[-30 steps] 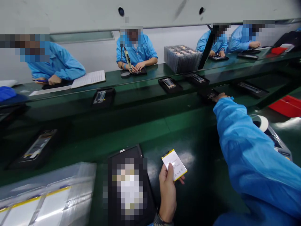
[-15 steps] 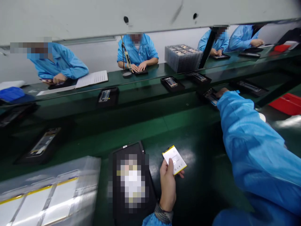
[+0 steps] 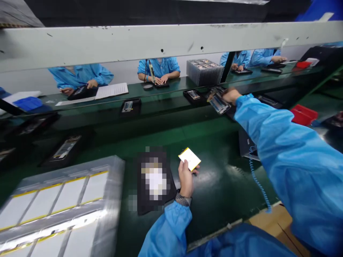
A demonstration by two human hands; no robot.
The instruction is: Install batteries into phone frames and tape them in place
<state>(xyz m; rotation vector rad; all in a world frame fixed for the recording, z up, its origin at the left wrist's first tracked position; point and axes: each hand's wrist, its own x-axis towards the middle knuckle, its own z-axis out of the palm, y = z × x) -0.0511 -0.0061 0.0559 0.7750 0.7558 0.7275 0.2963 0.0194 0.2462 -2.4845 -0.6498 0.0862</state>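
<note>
My left hand (image 3: 186,182) pinches a white phone battery (image 3: 190,159) with yellow edges over the green bench, thumb on top. Beside it, to the left, lies a black tray (image 3: 171,194) whose contents are blurred out. Reaching far forward to the right, my right hand (image 3: 232,95) grips an open phone frame (image 3: 218,103), tilted above the black trays on the line; motion blurs the fingers. At the lower left, a clear plastic tray (image 3: 118,178) holds several white batteries in rows.
Several black trays with phone frames (image 3: 128,106) stand along the green line (image 3: 160,116). Co-workers in blue (image 3: 158,67) sit across it. A pale beam (image 3: 107,46) crosses overhead. On the right are a red bin (image 3: 304,115) and a coiled blue cord (image 3: 258,182).
My right hand has lifted the phone frame out of the tray area and brought it leftward. My left hand still holds the battery. The view has shifted, showing more of the beam above.
</note>
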